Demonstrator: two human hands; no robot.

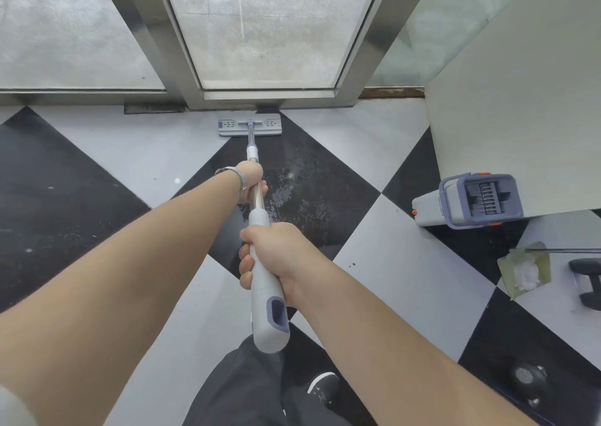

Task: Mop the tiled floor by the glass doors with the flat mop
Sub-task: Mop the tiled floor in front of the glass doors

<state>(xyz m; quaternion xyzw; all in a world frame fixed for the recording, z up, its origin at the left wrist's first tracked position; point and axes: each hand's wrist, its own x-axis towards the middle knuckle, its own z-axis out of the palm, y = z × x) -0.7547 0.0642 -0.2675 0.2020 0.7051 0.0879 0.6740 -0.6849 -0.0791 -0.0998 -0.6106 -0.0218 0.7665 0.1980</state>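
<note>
The flat mop's grey head (249, 125) lies flat on the black-and-white tiled floor (403, 263), right against the steel threshold of the glass doors (266, 35). Its pole runs back toward me, metal in the middle, white at the handle (266, 295). My left hand (250, 178) grips the metal pole further down, a bracelet on that wrist. My right hand (276, 256) is wrapped around the white handle near its top end. A wet sheen covers the black tile (292, 191) just behind the mop head.
A grey mop bucket (471, 201) with orange clips stands at the right against a pale wall panel (520, 100). Further right lie a green dustpan with white debris (523, 271) and dark dumbbells (588, 282). Another dark dumbbell (528, 381) sits bottom right. My dark trousers and shoe (322, 390) are below.
</note>
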